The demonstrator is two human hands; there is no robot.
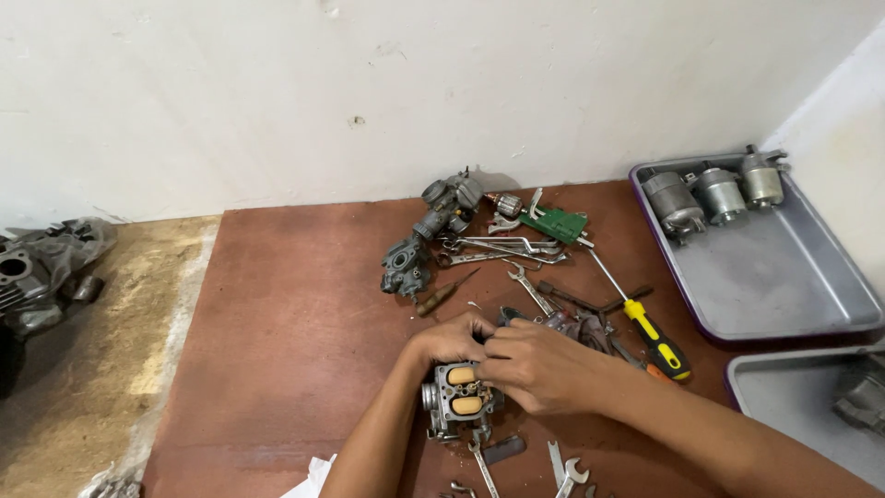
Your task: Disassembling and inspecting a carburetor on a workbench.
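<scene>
Low on the brown mat (277, 350), near the middle of my view, I see both hands meeting over a small metal carburetor (456, 406) that rests on the mat with 2 tan floats facing up. My left hand (449, 339) curls over the carburetor's upper edge, fingers bent inward and closed on its top rim. My right hand (539, 369) comes in from the right, fingers folded and pinched against the same upper edge, touching the left fingertips; whether it holds some small part between them I cannot tell. Just behind the hands lies a heap of tools: a yellow-and-black screwdriver (656, 343), several wrenches (502, 247), a wooden-handled tool (441, 297) and a green circuit board (553, 224). 2 more carburetor bodies (429, 231) sit near the white wall (369, 92), well apart from the hands. More wrenches (567, 470) lie just below the carburetor at the frame's bottom edge. To the right, a grey tray (784, 277) holds 3 cylindrical motors (714, 192) along its far end, and a second tray (793, 397) sits nearer me. At far left an engine part (37, 272) lies on the bare floor.
</scene>
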